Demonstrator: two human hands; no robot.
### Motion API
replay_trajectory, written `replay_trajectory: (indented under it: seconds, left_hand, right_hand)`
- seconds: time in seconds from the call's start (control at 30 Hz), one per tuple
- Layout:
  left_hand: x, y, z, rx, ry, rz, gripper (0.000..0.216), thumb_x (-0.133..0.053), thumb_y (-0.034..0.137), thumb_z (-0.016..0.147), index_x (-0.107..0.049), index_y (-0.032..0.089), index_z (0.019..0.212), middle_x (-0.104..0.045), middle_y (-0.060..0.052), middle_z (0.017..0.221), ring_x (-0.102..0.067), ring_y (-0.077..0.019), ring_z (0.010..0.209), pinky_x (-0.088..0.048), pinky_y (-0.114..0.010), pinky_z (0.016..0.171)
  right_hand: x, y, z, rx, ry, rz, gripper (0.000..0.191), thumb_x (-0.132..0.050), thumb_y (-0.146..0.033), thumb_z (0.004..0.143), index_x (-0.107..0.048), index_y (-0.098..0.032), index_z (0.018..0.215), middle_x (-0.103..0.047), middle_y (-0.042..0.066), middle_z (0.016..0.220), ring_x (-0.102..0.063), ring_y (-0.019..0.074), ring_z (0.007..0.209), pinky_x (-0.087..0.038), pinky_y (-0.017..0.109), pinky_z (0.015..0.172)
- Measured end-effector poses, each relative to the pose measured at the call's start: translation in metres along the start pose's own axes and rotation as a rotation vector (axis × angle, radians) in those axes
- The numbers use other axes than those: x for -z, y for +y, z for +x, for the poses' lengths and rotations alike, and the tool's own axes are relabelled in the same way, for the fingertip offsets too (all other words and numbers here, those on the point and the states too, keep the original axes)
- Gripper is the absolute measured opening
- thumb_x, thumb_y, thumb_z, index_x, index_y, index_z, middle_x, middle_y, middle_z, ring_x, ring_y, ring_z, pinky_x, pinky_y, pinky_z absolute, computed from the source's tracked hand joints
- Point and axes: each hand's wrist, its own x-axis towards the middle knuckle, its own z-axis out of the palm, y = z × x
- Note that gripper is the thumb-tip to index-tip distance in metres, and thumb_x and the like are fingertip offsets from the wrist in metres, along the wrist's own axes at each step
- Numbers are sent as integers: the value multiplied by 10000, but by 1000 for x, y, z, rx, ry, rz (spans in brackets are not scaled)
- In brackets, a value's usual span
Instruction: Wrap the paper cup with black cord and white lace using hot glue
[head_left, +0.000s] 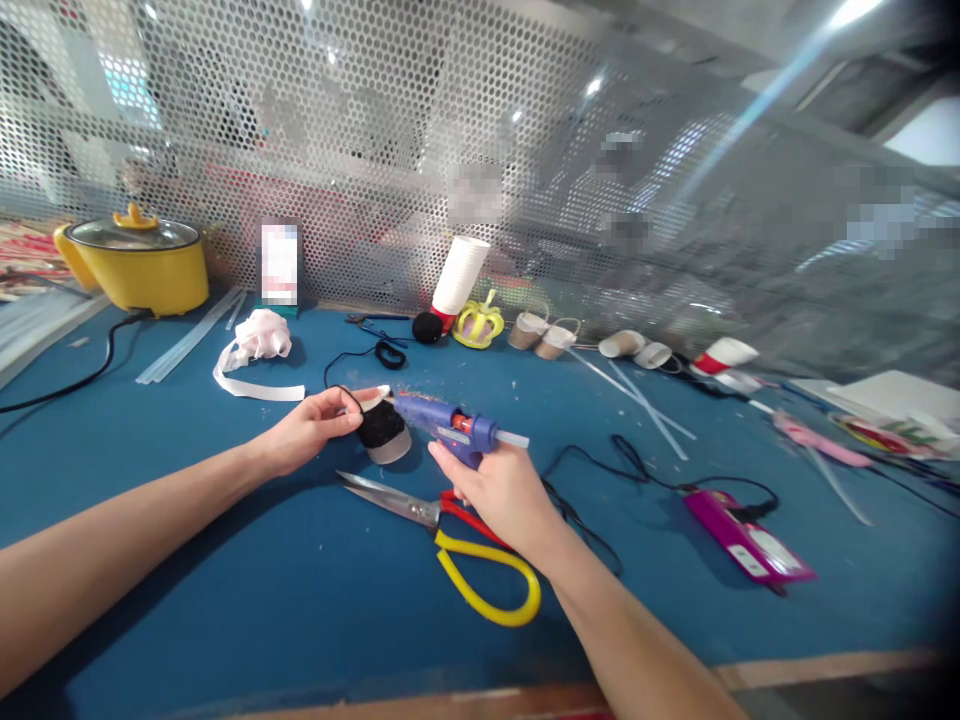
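My left hand (321, 428) grips a small cup (384, 430) with black cord wound round its side and a pale band showing at the bottom. From this cup a black cord (346, 357) runs back to a small coil on the table. In my right hand (499, 490) is a blue glue gun (442, 415), a clear glue stick poking out of its rear. Its nozzle points left and is at the cup's upper edge; whether it touches cannot be seen. Scissors (409, 505) with one red and one yellow handle lie below the cup, partly behind my right hand.
A yellow electric pot (154, 262) stands back left, near crumpled white ribbon (262, 335). Along the mesh panel (360, 150) are stacked paper cups (459, 275), a yellow crown-like basket (478, 325) and small cups. A purple power strip (746, 535) with cables lies right.
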Motion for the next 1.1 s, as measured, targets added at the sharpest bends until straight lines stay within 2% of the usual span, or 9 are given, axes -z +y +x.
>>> replay_trajectory:
  seconds: [0.43, 0.67, 0.87, 1.1]
  left_hand:
    - [2, -2, 1, -19, -21, -2, 172, -688, 264, 701, -560, 152, 672, -529, -85, 1296, -386, -271, 1266, -190, -428, 1058]
    - [1, 0, 0, -13, -28, -4, 188, -695, 274, 694, -560, 149, 660, -530, -93, 1294, -373, -274, 1274, -190, -433, 1054]
    - [4, -3, 1, 7, -19, -10, 186, -700, 287, 688, -569, 155, 689, -566, -78, 1250, -393, -254, 1258, -194, -414, 1051]
    - [6, -5, 2, 1, -19, -17, 165, -690, 275, 695, -572, 161, 688, -582, -71, 1221, -438, -241, 1211, -207, -411, 1040]
  right_hand:
    - [-3, -3, -4, 76, 25, -5, 190, -516, -322, 789, -602, -160, 739, -652, 42, 653, -595, 168, 573, -479, 271, 603]
    - [4, -4, 0, -89, -70, 121, 289, -523, -318, 788, -487, -196, 529, -485, -36, 353, -482, 115, 337, -420, 230, 434]
    - [5, -1, 8, -158, -82, 175, 336, -523, -321, 777, -450, -200, 472, -476, -31, 329, -473, 103, 318, -434, 224, 447]
    - [1, 3, 14, -197, -75, 166, 332, -522, -322, 767, -442, -201, 468, -487, -19, 335, -479, 107, 298, -411, 217, 386]
